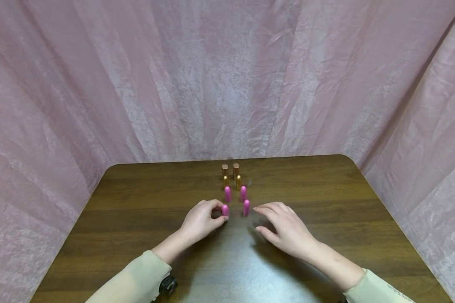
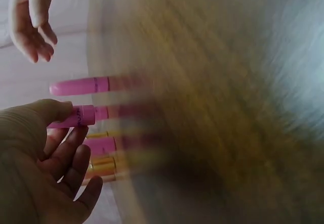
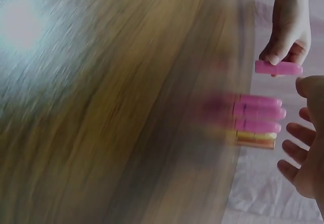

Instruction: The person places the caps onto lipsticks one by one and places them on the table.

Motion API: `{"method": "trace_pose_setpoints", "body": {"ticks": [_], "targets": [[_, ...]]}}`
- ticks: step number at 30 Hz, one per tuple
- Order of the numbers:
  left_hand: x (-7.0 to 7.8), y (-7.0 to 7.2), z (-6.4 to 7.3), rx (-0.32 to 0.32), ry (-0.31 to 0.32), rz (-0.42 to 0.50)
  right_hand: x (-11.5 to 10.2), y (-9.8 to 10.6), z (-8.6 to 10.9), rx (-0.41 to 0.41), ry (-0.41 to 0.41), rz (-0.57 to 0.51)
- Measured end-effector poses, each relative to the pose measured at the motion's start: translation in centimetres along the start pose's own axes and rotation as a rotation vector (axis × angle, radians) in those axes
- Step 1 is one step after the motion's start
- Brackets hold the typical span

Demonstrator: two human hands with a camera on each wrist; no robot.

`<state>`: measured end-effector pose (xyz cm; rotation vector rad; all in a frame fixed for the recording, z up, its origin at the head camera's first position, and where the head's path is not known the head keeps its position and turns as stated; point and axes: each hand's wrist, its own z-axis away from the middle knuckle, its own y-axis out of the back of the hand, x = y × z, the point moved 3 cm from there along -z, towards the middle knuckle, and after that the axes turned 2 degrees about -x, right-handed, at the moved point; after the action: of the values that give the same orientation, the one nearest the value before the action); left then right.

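Note:
My left hand (image 1: 200,221) pinches a pink lipstick tube (image 1: 225,210) between thumb and fingers. In the left wrist view that tube (image 2: 83,116) is upright, its base seemingly a little above the table. To the right, another pink tube (image 1: 246,208) stands on the table. My right hand (image 1: 286,231) hovers beside it, fingers spread and slightly bent, touching nothing. Behind stand two more pink tubes, a left one (image 1: 227,194) and a right one (image 1: 243,193). In the right wrist view the right hand (image 3: 311,133) holds nothing.
Farther back are two slim gold tubes, left (image 1: 225,182) and right (image 1: 238,183). Behind them stand two squarish copper-coloured tubes, left (image 1: 225,170) and right (image 1: 236,169). The brown wooden table (image 1: 136,193) ends at a pink curtain (image 1: 220,84).

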<state>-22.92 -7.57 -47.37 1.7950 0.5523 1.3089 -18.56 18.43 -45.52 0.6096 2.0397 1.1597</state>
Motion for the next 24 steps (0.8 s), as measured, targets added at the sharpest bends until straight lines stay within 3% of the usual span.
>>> {"method": "trace_pose_setpoints", "body": {"ticks": [10, 24], "targets": [[-0.4, -0.9, -2.0, -0.037, 0.065, -0.004, 2.3, -0.2, 1.2, -0.113, -0.027, 0.179], [-0.8, -1.9, -2.3, -0.071, 0.074, 0.041, 2.7, -0.7, 1.8, -0.148, -0.039, 0.193]]}}
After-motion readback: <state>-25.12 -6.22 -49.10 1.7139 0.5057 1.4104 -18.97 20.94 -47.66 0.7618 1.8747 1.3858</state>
